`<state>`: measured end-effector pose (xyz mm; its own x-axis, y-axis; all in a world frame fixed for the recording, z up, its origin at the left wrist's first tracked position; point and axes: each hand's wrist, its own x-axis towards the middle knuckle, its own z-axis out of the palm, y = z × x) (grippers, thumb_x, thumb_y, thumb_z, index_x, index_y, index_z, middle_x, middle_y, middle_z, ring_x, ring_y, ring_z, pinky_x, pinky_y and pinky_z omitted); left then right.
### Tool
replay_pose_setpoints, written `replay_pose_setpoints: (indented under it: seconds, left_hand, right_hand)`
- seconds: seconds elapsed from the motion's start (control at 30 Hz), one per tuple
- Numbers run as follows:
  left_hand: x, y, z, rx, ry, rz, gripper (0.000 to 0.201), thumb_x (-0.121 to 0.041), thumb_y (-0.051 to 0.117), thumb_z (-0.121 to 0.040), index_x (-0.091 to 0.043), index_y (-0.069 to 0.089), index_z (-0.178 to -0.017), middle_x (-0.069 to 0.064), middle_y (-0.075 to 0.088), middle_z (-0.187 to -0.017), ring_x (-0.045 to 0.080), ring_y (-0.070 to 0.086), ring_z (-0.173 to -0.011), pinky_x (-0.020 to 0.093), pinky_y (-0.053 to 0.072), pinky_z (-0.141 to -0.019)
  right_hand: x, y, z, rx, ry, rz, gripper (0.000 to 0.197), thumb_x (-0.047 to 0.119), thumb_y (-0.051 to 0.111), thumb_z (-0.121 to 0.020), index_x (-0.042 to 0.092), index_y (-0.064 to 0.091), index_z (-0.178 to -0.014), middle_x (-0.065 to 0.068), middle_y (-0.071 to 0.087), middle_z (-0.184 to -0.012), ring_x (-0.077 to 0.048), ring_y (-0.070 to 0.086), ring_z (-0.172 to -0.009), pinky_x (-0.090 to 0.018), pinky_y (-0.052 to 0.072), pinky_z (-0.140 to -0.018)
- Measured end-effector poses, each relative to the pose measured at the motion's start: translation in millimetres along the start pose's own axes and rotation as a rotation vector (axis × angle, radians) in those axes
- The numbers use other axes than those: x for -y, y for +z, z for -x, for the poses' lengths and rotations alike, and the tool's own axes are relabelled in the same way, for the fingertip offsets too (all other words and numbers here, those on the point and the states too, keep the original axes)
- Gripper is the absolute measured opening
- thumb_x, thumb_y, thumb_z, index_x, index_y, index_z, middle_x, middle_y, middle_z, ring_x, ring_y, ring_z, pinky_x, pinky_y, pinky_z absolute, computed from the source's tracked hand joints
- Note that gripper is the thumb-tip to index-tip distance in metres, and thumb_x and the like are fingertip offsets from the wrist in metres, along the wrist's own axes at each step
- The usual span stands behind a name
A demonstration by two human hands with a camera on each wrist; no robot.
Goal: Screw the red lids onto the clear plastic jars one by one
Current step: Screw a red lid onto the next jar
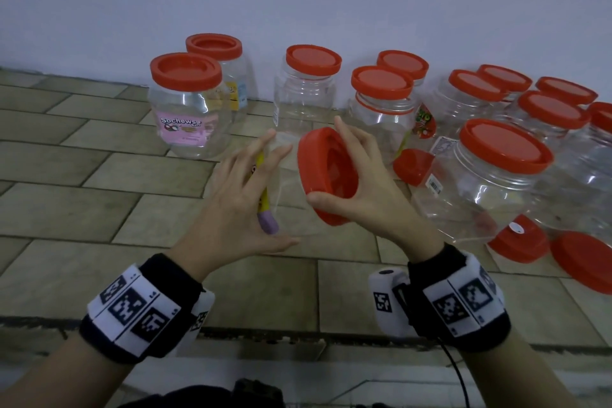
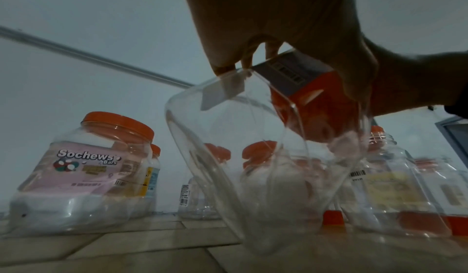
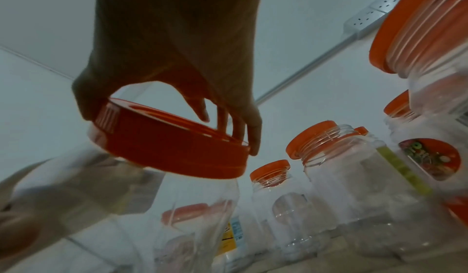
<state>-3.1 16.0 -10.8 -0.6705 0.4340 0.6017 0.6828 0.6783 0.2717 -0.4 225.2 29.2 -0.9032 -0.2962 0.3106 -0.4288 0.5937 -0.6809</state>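
Note:
I hold a clear plastic jar [image 1: 285, 175] tilted off the tiled floor, between both hands. My left hand [image 1: 231, 202] grips its body, fingers spread over a yellow and purple label and thumb underneath. My right hand [image 1: 361, 182] grips a red lid [image 1: 326, 175] by the rim, thumb below and fingers above, at the jar's mouth. In the right wrist view the lid [image 3: 174, 147] sits on the jar's neck [image 3: 197, 207] under my right hand [image 3: 177, 47]. The left wrist view shows the jar [image 2: 253, 167] under my left hand [image 2: 278, 27]. How far the threads are engaged is hidden.
Several capped jars stand along the wall, among them a Sochews jar [image 1: 190, 109] at the left and a big jar [image 1: 490, 182] close on the right. Loose red lids [image 1: 518, 238] [image 1: 586, 262] [image 1: 414, 166] lie on the floor at the right.

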Motion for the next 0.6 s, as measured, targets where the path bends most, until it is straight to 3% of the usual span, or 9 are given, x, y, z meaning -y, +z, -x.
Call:
replay_pose_setpoints:
  seconds: [0.13,0.23,0.3,0.33,0.4,0.5,0.6]
  left_hand:
    - [12,-8,2,-0.112,-0.141,0.066,0.109,-0.069,0.066,-0.056,-0.019,0.024,-0.144,0.007,0.022,-0.152,0.023,0.025,-0.137,0.048,0.027,-0.109]
    - [29,-25,5,-0.196,-0.209,0.113,0.111,-0.078,0.061,-0.057,-0.02,0.024,-0.144,0.006,0.026,-0.15,0.022,0.028,-0.137,0.05,0.029,-0.109]
    - [40,-36,8,-0.234,-0.276,0.121,0.113,-0.077,0.063,-0.054,-0.022,0.023,-0.145,0.002,0.025,-0.149,0.032,0.037,-0.131,0.054,0.036,-0.104]
    - [46,-41,11,-0.259,-0.317,0.118,0.113,-0.074,0.066,-0.053,-0.023,0.024,-0.145,0.003,0.026,-0.148,0.035,0.041,-0.127,0.054,0.038,-0.102]
    - [58,-49,16,-0.32,-0.403,0.163,0.112,-0.067,0.071,-0.052,-0.024,0.026,-0.145,0.003,0.031,-0.147,0.029,0.05,-0.119,0.05,0.043,-0.099]
    - [70,-57,26,-0.453,-0.513,0.356,0.103,-0.055,0.076,-0.054,-0.032,0.029,-0.142,-0.003,0.042,-0.14,0.002,0.062,-0.085,0.034,0.055,-0.078]
    - [82,-61,35,-0.527,-0.612,0.452,0.088,-0.051,0.076,-0.057,-0.05,0.032,-0.133,-0.004,0.056,-0.122,0.006,0.062,-0.078,0.036,0.057,-0.061]
  right_hand:
    - [2,12,-11,-0.051,0.008,-0.19,0.099,0.065,0.054,-0.067,0.032,0.006,-0.147,0.018,0.01,-0.142,0.0,0.023,-0.131,-0.022,0.028,-0.105]
    - [2,24,-23,-0.048,0.008,-0.254,0.078,0.056,0.049,-0.084,0.028,0.013,-0.148,0.01,0.018,-0.147,-0.001,0.024,-0.133,-0.005,0.027,-0.095]
    - [0,35,-32,-0.048,-0.009,-0.232,0.067,0.047,0.048,-0.091,0.023,0.02,-0.147,0.003,0.027,-0.144,-0.006,0.026,-0.134,0.001,0.028,-0.09]
    - [-1,42,-37,-0.05,-0.027,-0.196,0.064,0.045,0.051,-0.091,0.021,0.025,-0.145,0.001,0.031,-0.141,-0.008,0.027,-0.133,-0.001,0.028,-0.093]
    - [-3,55,-43,-0.039,-0.065,-0.132,0.062,0.046,0.053,-0.09,0.021,0.03,-0.142,0.001,0.035,-0.135,-0.008,0.029,-0.129,-0.009,0.027,-0.098]
    - [-5,70,-51,-0.001,-0.08,-0.083,0.054,0.036,0.054,-0.092,0.02,0.034,-0.14,-0.001,0.039,-0.131,-0.012,0.033,-0.126,-0.019,0.024,-0.1]
    - [-7,82,-58,0.083,-0.052,-0.011,0.052,0.031,0.054,-0.093,0.017,0.036,-0.139,-0.005,0.04,-0.131,-0.016,0.036,-0.124,-0.025,0.032,-0.098]
